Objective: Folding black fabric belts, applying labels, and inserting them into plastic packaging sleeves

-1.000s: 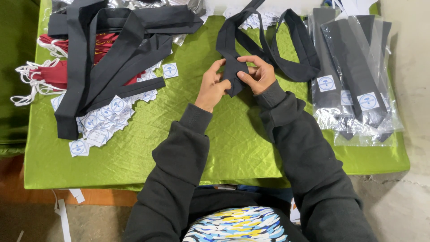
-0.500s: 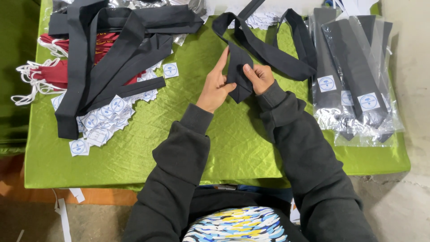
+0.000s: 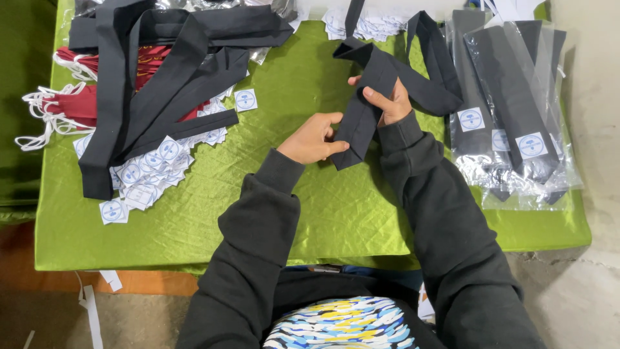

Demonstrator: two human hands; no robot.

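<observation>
- The black tie (image 3: 378,84) runs off the top edge at about 12 o'clock, so its far end can't be seen.
- The right hand (image 3: 387,103) is mostly tucked behind the tie; only some fingers show.
- The left hand (image 3: 313,137) has its fingertips hidden under the tie's edge.
- The pile of black ties (image 3: 148,77) at 10 o'clock gets cut off at the top.
- The round stickers (image 3: 145,171) have marks too small to make out.
- The bagged ties (image 3: 510,110) at 2 o'clock overlap, so counting them isn't possible.

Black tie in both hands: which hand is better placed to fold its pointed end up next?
Probably the left hand: it pinches the black tie near its pointed lower end, while the right hand grips higher up, holding the folded middle steady.
</observation>
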